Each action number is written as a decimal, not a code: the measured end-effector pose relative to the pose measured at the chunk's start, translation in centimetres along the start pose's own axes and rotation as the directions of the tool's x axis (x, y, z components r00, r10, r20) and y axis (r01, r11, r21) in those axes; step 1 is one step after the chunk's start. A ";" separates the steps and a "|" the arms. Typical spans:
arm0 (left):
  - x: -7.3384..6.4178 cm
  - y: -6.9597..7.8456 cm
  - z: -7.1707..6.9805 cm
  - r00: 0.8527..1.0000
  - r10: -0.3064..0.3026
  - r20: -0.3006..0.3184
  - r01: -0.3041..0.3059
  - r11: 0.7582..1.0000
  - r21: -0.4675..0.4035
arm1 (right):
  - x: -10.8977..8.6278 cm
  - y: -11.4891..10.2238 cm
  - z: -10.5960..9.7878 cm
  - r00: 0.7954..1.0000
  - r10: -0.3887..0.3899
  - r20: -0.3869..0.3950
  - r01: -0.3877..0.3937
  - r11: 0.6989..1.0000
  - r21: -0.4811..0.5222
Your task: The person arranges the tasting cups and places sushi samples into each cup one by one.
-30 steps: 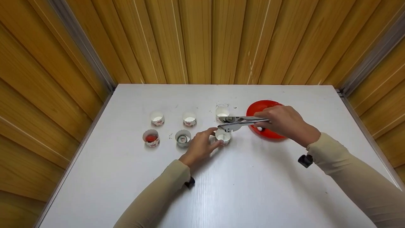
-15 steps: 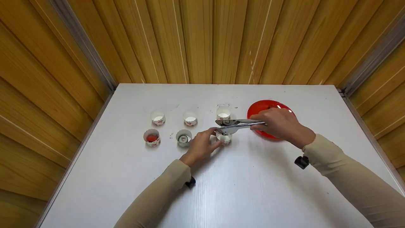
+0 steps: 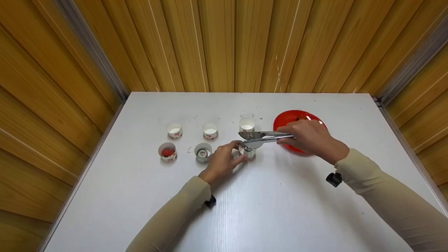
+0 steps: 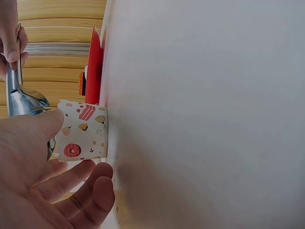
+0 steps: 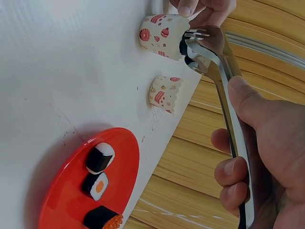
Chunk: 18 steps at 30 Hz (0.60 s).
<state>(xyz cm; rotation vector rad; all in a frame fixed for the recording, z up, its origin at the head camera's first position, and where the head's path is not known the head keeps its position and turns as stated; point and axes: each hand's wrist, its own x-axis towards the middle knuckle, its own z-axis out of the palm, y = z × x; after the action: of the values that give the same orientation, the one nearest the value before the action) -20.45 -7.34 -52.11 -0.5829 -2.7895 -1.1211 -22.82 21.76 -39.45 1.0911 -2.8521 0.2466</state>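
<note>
My left hand steadies a patterned paper baking cup, thumb against one side near the rim and fingers curled around the other. My right hand grips metal serving tongs by the handles, their heads over that cup's mouth. Between the tong heads, right at the scalloped rim, shows a small black-and-white sushi piece, partly hidden by the metal. Below my right hand lies a red plate with a white-topped sushi piece, an orange-centred roll and a roe-topped one.
Directly behind the held cup stands another paper cup. Farther left are two back-row cups, one left and one nearer the middle cup. The front-left cup contains something red; a greyish cup stands beside my left hand.
My right hand and the tongs have shifted slightly left and toward me over the held cup. In the last half second, something dark has come into sight inside its mouth. My left hand stays put.
</note>
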 end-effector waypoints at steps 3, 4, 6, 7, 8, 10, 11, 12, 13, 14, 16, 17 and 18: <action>-0.1 0.1 0.0 1.000 -0.007 -0.001 0.007 1.000 0.008 | 0.0 0.0 -0.1 1.000 0.013 0.007 -0.013 1.000 0.017; -0.1 0.1 0.0 1.000 -0.011 0.001 0.011 1.000 0.010 | 0.0 0.0 -0.1 1.000 0.017 0.008 -0.017 1.000 0.020; -0.1 0.1 0.0 1.000 -0.022 0.006 0.022 1.000 0.014 | 0.0 0.0 -0.2 1.000 0.019 0.006 -0.019 1.000 0.024; -0.1 0.2 0.0 1.000 -0.024 0.007 0.024 1.000 0.016 | 0.0 0.0 -0.2 1.000 0.019 0.004 -0.019 1.000 0.024; -0.1 0.2 0.0 1.000 -0.026 0.008 0.026 0.999 0.018 | 0.0 0.0 -0.1 1.000 0.018 0.000 -0.018 1.000 0.023; -0.1 0.2 0.0 0.999 -0.037 0.013 0.036 0.999 0.018 | 0.0 0.1 -0.1 1.000 0.011 -0.007 -0.011 1.000 0.014; -0.2 0.2 0.0 0.999 -0.039 0.015 0.039 0.999 0.016 | -0.1 0.1 0.0 1.000 0.007 -0.011 -0.007 1.000 0.009; -0.2 0.2 0.0 0.999 -0.042 0.016 0.042 0.999 0.013 | -0.1 0.1 0.0 1.000 0.003 -0.017 -0.003 1.000 0.003; -0.2 0.2 0.0 0.999 -0.042 0.017 0.042 0.999 0.012 | -0.1 0.2 0.0 1.000 0.000 -0.021 0.000 1.000 -0.001; -0.2 0.2 0.0 0.999 -0.041 0.016 0.041 0.999 0.010 | -0.1 0.2 0.0 1.000 -0.004 -0.025 0.003 1.000 -0.005; -0.2 0.2 0.0 0.999 -0.035 0.013 0.034 0.999 0.008 | -0.1 0.2 0.1 1.000 -0.006 -0.028 0.006 1.000 -0.008; -0.2 0.2 0.0 1.000 -0.029 0.011 0.029 1.000 0.006 | -0.1 0.3 0.1 1.000 -0.005 -0.028 0.005 1.000 -0.009; -0.2 0.2 0.0 1.000 -0.022 0.008 0.022 1.000 0.005 | -0.1 0.3 0.1 1.000 -0.003 -0.027 0.003 1.000 -0.007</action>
<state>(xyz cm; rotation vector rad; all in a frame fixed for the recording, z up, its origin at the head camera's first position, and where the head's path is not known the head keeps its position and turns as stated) -20.24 -7.29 -52.02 -0.5591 -2.8119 -1.1174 -22.92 22.05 -39.58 1.0827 -2.8251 0.2484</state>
